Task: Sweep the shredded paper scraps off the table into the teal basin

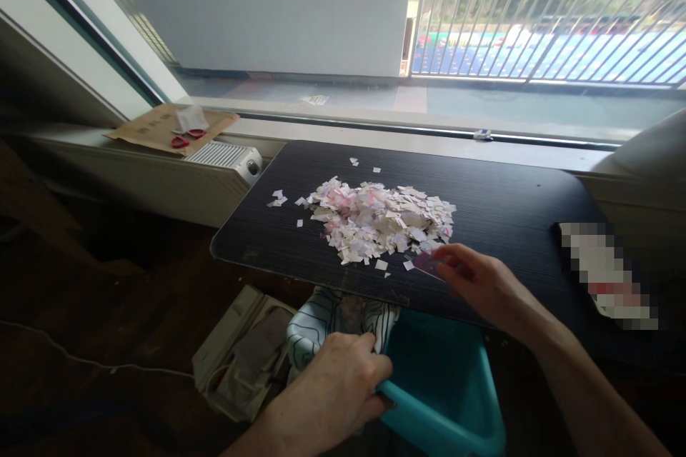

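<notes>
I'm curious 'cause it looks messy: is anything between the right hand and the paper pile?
Only the purple sheet the right hand holds, and loose scraps by its tip; nothing else visible blocks the pile.

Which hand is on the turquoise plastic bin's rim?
The left hand, closed on the turquoise plastic bin; the right hand instead holds a translucent purplish flat piece.

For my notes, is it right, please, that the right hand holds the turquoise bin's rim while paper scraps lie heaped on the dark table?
Not quite: it is the left hand that holds the rim of the turquoise bin, as the head view shows. Paper scraps do lie heaped on the dark table.
</notes>
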`<action>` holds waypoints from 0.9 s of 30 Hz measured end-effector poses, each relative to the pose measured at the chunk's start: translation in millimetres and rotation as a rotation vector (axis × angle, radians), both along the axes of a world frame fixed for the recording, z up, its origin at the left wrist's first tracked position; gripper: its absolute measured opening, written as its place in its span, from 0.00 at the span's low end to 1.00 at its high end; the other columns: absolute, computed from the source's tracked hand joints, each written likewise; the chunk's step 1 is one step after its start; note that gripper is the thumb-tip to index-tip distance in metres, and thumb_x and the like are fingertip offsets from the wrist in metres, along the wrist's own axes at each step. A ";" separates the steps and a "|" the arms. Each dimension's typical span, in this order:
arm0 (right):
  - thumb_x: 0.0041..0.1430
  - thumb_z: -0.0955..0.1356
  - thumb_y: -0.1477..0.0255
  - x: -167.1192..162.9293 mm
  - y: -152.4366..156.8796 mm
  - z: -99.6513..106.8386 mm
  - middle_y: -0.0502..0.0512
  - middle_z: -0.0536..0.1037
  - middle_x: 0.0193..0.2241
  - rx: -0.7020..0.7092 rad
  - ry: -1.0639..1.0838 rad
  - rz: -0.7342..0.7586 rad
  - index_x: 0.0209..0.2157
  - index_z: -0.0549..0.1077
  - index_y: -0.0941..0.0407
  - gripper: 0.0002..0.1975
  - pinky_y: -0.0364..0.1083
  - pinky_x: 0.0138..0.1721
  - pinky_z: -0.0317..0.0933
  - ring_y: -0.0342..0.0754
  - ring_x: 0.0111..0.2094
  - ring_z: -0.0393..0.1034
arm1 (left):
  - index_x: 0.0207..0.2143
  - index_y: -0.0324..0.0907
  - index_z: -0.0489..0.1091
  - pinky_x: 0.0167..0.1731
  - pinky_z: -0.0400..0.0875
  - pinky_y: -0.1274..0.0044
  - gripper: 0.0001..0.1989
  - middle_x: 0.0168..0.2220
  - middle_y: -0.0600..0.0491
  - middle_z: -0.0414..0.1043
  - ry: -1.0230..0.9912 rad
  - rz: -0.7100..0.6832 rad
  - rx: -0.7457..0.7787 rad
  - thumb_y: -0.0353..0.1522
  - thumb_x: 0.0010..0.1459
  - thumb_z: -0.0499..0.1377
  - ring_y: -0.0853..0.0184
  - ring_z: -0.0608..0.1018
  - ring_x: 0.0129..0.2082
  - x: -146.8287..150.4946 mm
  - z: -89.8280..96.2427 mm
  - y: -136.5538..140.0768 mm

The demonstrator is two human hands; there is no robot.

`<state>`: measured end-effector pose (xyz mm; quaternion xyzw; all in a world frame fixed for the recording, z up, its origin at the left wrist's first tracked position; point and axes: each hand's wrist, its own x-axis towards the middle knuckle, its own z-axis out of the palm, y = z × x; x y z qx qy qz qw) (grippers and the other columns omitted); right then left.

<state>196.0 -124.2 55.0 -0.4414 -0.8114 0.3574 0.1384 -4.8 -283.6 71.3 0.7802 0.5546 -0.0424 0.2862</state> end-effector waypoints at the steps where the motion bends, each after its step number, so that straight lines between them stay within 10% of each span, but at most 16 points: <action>1: 0.59 0.62 0.64 -5.7 -3.5 1.0 0.50 0.77 0.27 0.042 -0.020 0.031 0.43 0.71 0.52 0.13 0.41 0.24 0.60 0.43 0.24 0.70 | 0.30 0.43 0.69 0.30 0.68 0.75 0.06 0.32 0.54 0.68 -0.002 0.002 -0.003 0.35 0.55 0.62 0.63 0.73 0.30 0.0 0.5 -0.2; 27: 0.57 0.61 0.69 -25.1 -17.7 10.6 0.50 0.77 0.26 0.080 -0.102 0.171 0.39 0.73 0.53 0.12 0.40 0.24 0.56 0.43 0.23 0.67 | 0.30 0.43 0.69 0.29 0.61 0.77 0.06 0.30 0.54 0.66 0.040 0.173 0.014 0.36 0.56 0.61 0.66 0.71 0.29 -27.1 -3.2 -12.5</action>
